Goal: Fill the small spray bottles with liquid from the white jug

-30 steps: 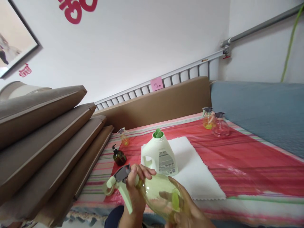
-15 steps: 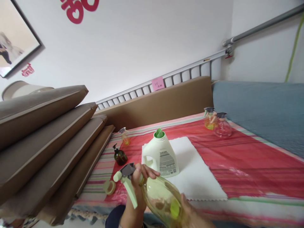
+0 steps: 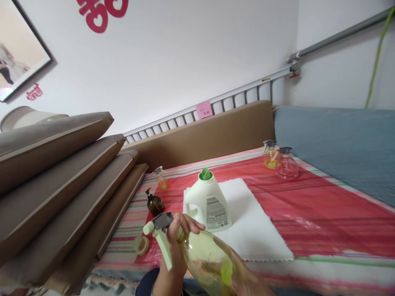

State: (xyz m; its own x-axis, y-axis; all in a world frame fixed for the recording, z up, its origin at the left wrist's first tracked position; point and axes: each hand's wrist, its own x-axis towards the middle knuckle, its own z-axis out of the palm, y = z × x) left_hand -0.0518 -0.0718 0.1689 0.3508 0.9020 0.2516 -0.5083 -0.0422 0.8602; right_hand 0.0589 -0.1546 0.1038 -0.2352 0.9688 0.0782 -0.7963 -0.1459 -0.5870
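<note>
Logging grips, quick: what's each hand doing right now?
Left hand: closed around the neck of the spray bottle, just behind the trigger.
Right hand: holding the bottle's body from below.

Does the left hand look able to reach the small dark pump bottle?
Probably, once freed: the left hand grips the translucent green spray bottle, yet nothing blocks the small dark pump bottle.

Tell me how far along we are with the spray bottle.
Done: the detergent jug stands on the white cloth, green spout uncovered. In hand: left hand grips the spray bottle at its trigger head; right hand cups its body. Left: the head is still on.
</note>
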